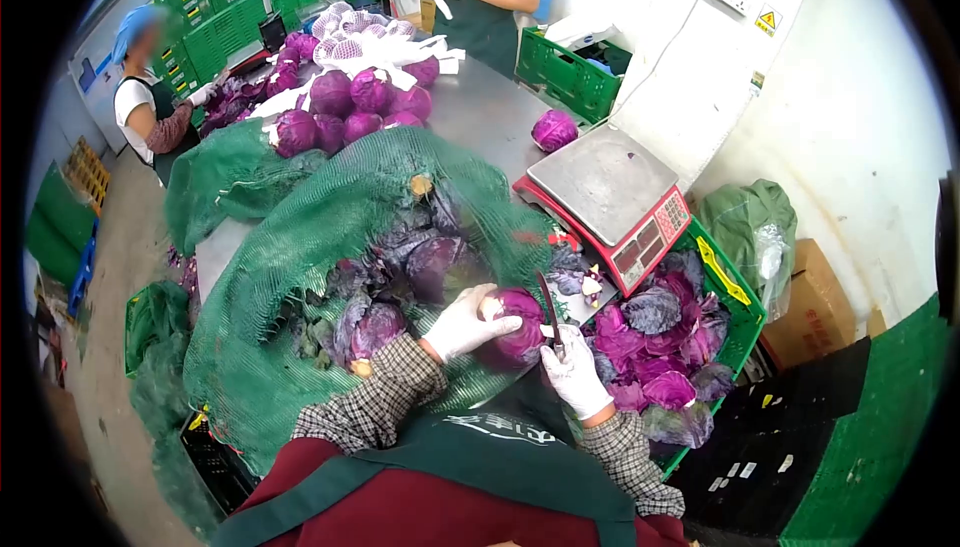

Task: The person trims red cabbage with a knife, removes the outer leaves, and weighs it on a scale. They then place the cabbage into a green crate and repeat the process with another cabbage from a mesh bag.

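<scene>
From my remote seat I take the scale (610,182) as my landmark: the purple cabbage (518,332) sits on the wearer's side of it, a little to its left, near the wearer's apron (500,452). The gloved left hand (470,325) has its grip spread over the cabbage's left side, thumb and fingers pressed against it, I judge to steady the round head and keep it from rolling. The right hand (577,372) has its grip closed around the knife (549,302), blade pointing away from the wearer, which I read as keeping the edge clear of the body. I cannot tell whether the blade touches the cabbage, nor what bears the cabbage's weight. Left of the scale, the green net (400,162) lies open on the table (490,127), its darker cabbages (440,265) probably left there for the left hand's easy reach. Just beside the scale, on the wearer's side, the green crate (752,322) holds loose leaves (640,387), placed, I think, so the right hand needs only a short reach. The held cabbage looks round, glossy and vivid magenta-purple, with a pale patch by the left fingers; those in the net look duller, with ragged outer leaves.
</scene>
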Tool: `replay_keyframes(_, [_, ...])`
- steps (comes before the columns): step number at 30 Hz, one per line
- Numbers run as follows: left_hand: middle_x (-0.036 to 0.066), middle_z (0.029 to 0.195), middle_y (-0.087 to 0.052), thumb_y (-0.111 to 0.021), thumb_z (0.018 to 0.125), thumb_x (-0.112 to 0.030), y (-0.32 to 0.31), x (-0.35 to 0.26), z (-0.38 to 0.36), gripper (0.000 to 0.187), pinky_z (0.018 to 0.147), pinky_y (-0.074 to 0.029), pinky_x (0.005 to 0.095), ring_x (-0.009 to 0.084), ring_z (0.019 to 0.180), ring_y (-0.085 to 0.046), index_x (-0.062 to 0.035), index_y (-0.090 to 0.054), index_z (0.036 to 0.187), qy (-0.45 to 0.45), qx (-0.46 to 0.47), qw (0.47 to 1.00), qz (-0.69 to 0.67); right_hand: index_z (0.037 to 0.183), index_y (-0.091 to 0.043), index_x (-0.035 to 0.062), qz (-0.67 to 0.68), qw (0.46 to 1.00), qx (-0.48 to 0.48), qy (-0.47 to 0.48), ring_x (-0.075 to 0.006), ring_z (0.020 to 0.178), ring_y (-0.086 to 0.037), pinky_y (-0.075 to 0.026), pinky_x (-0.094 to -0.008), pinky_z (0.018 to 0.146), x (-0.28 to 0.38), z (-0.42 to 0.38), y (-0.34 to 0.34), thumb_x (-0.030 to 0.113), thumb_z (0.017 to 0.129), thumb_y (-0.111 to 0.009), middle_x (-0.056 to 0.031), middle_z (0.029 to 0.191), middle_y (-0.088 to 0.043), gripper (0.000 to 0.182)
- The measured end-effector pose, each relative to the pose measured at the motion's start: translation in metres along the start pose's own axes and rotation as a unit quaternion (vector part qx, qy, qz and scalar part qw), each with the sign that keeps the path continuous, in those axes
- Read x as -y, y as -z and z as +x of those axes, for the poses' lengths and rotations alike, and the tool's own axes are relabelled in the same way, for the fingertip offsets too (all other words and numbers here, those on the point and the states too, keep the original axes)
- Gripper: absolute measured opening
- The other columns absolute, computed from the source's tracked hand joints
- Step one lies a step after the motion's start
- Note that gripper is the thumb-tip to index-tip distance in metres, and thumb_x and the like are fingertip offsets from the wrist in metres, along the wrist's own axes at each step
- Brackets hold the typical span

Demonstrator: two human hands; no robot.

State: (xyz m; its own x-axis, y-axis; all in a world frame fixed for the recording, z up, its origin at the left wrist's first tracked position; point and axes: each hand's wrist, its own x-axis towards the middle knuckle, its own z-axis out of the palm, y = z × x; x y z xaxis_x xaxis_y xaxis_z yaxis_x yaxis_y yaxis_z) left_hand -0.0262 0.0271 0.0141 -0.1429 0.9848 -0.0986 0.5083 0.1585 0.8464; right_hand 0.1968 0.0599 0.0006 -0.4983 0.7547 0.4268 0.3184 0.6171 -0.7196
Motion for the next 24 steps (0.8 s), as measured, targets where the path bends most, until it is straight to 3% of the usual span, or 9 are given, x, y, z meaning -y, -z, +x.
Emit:
replay_keyframes(6, [0.026, 0.112, -0.062, -0.066, 0.077, -0.062, 0.005, -0.015, 0.008, 0.085, 0.094, -0.046, 0.0371, 0.033, 0.107, -0.061, 0.0078, -0.051, 0.124, 0.055, -0.017, 0.998, 0.0, 0.094, -0.06, 0.0022, 0.026, 0.992, 0.026, -0.12, -0.0288, 0.065, -0.059, -0.05, -0.0354, 0.059, 0.009, -0.025, 0.009, 0.012, 0.089, -0.06, -0.0122, 0.078, -0.059, 0.011])
replay_keyframes(8, [0.023, 0.112, -0.063, -0.068, 0.078, -0.057, 0.007, -0.018, 0.011, 0.083, 0.095, -0.046, 0.0342, 0.0298, 0.107, -0.061, 0.0078, -0.049, 0.126, 0.086, 0.004, 0.996, 0.021, 0.095, -0.06, 0.0015, -0.052, 0.987, 0.084, 0.123, -0.023, 0.061, -0.058, -0.049, -0.032, 0.056, 0.01, -0.041, 0.03, 0.013, 0.09, -0.06, -0.0091, 0.071, -0.057, 0.013])
replay_keyframes(10, [0.023, 0.112, -0.063, -0.068, 0.077, -0.059, 0.006, -0.02, 0.011, 0.085, 0.096, -0.046, 0.0344, 0.0309, 0.109, -0.061, 0.0075, -0.05, 0.126, 0.095, -0.005, 0.995, 0.028, 0.099, -0.059, 0.0008, 0.119, 0.962, 0.089, -0.231, -0.017, 0.065, -0.057, -0.049, -0.0296, 0.057, 0.008, -0.059, 0.066, 0.009, 0.089, -0.061, -0.0063, 0.079, -0.059, 0.013])
replay_keyframes(12, [0.022, 0.112, -0.064, -0.068, 0.077, -0.06, 0.006, -0.024, 0.01, 0.085, 0.096, -0.046, 0.0349, 0.0317, 0.109, -0.061, 0.0071, -0.05, 0.126, 0.089, -0.014, 0.995, 0.035, 0.106, -0.058, -0.0001, 0.064, 0.928, 0.033, -0.365, -0.0127, 0.075, -0.058, -0.051, -0.0275, 0.063, 0.001, -0.06, 0.108, 0.004, 0.088, -0.062, -0.0051, 0.092, -0.061, 0.019])
replay_keyframes(14, [0.025, 0.125, -0.056, -0.068, 0.075, -0.06, 0.004, -0.02, 0.007, 0.089, 0.1, -0.043, 0.0369, 0.0341, 0.116, -0.055, 0.0055, -0.047, 0.131, 0.017, 0.022, 0.998, 0.064, 0.116, -0.056, -0.0007, 0.036, 0.95, -0.22, -0.218, -0.0137, 0.09, -0.058, -0.051, -0.0263, 0.076, -0.058, -0.082, 0.123, 0.002, 0.086, -0.064, -0.008, 0.107, -0.059, 0.031])
replay_keyframes(16, [0.027, 0.133, -0.049, -0.064, 0.075, -0.065, 0.004, -0.018, -0.002, 0.092, 0.103, -0.041, 0.0401, 0.0379, 0.122, -0.05, 0.0037, -0.045, 0.133, -0.123, 0.049, 0.985, 0.106, 0.124, -0.052, -0.0012, 0.109, 0.937, -0.201, -0.263, -0.0153, 0.101, -0.056, -0.049, -0.027, 0.085, -0.043, -0.069, 0.135, 0.002, 0.086, -0.065, -0.0094, 0.113, -0.058, 0.041])
replay_keyframes(18, [0.024, 0.146, -0.035, -0.073, 0.07, -0.057, 0.005, -0.019, -0.007, 0.099, 0.11, -0.033, 0.0435, 0.0395, 0.135, -0.035, -0.0042, -0.034, 0.144, -0.231, 0.131, 0.953, 0.147, 0.128, -0.051, 0.0018, 0.159, 0.944, -0.107, -0.268, -0.0084, 0.084, -0.054, -0.047, -0.0208, 0.069, -0.012, -0.041, 0.112, 0.003, 0.085, -0.066, -0.004, 0.11, -0.058, 0.045])
replay_keyframes(22, [0.026, 0.145, -0.036, -0.078, 0.068, -0.048, 0.004, -0.016, -0.007, 0.101, 0.111, -0.031, 0.0391, 0.0371, 0.134, -0.037, 0.0031, -0.033, 0.142, -0.272, 0.134, 0.941, 0.153, 0.119, -0.057, 0.0038, 0.216, 0.944, 0.025, -0.249, -0.0038, 0.072, -0.047, -0.041, -0.0195, 0.06, 0.029, -0.014, 0.05, 0.007, 0.082, -0.073, 0.0027, 0.1, -0.057, 0.04])
replay_keyframes(24, [0.027, 0.145, -0.034, -0.079, 0.068, -0.046, 0.009, -0.015, -0.012, 0.102, 0.112, -0.031, 0.0379, 0.0359, 0.135, -0.035, 0.0064, -0.032, 0.142, -0.241, 0.144, 0.945, 0.167, 0.11, -0.061, 0.0026, -0.01, 1.0, 0.01, -0.008, -0.0223, 0.084, -0.063, -0.052, -0.0304, 0.074, 0.0, -0.018, 0.018, 0.009, 0.082, -0.071, -0.0116, 0.106, -0.061, 0.031])
